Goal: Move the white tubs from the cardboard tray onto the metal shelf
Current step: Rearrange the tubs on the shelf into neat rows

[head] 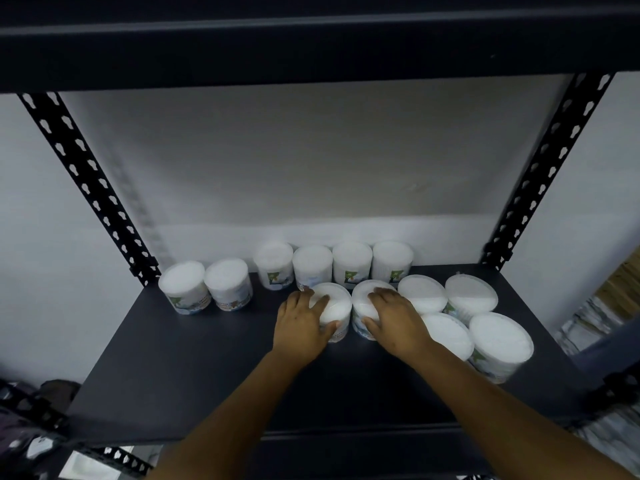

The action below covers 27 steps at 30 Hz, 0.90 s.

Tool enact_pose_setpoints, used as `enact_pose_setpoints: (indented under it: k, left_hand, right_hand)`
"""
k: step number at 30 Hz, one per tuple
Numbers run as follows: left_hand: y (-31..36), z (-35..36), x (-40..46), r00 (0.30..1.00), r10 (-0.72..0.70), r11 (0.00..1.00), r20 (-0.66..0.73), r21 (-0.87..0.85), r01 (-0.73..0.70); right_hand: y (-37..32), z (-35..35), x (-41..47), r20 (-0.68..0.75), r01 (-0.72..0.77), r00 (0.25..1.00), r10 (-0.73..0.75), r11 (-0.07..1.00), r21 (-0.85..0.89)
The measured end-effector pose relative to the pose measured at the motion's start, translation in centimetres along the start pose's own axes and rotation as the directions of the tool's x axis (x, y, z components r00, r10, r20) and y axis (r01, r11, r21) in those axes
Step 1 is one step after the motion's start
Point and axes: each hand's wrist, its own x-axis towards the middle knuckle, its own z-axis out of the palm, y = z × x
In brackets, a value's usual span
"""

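While arms reach forward, each hand grips 1 tub: left hand (300, 323), right hand (394, 318).

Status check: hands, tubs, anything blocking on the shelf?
Left hand grips one white tub, right hand grips its neighbour. Both tubs upright on metal shelf. Ten more tubs around them; nothing blocking.

Pretty dim overall, bluish cast. Brightest on the wall (311, 161) behind the metal shelf (194, 358), darkest under the upper shelf (311, 39). Blown-out white tubs (351, 258), lids without detail. Slightly soft everywhere, smeared near the right edge. Wide-angle bending of the uprights (86, 185).
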Motion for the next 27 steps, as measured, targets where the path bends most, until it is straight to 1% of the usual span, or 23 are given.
enact_pose_setpoints:
  k: [5, 11, 15, 18, 21, 24, 27]
  left_hand:
    - [0.1, -0.3, 0.1, 1.000, 0.008, 1.000, -0.015, 0.012, -0.008]
    - [0.3, -0.2, 0.1, 0.999, 0.040, 0.999, 0.013, 0.010, -0.040]
    - [0.7, -0.3, -0.2, 1.000, 0.018, 1.000, -0.005, -0.013, -0.018]
    - [0.9, -0.3, -0.4, 0.999, 0.035, 0.999, 0.025, 0.000, -0.035]
    - [0.8, -0.4, -0.5, 0.998, 0.053, 0.999, 0.042, -0.011, -0.053]
    - [0.8, -0.4, -0.7, 0.999, 0.036, 0.999, 0.015, -0.034, -0.035]
    - [0.9, -0.3, -0.8, 0.999, 0.031, 0.999, 0.012, -0.031, -0.031]
  right_hand:
    - [-0.1, 0.0, 0.1, -0.006, -0.027, 1.000, 0.027, 1.000, 0.006]
    - [-0.1, -0.2, 0.2, -0.001, -0.017, 1.000, 0.017, 1.000, 0.000]
    - [-0.2, -0.2, 0.0, -0.001, -0.028, 1.000, 0.028, 1.000, 0.009]
    - [-0.1, -0.1, 0.1, 0.001, -0.004, 1.000, 0.004, 1.000, -0.004]
    - [-0.1, -0.2, 0.2, 0.007, -0.010, 1.000, 0.011, 1.000, -0.006]
    - [-0.3, -0.1, 0.1, -0.009, -0.021, 1.000, 0.021, 1.000, -0.010]
    - [-0.3, 0.1, 0.2, 0.004, -0.025, 1.000, 0.025, 0.999, -0.047]
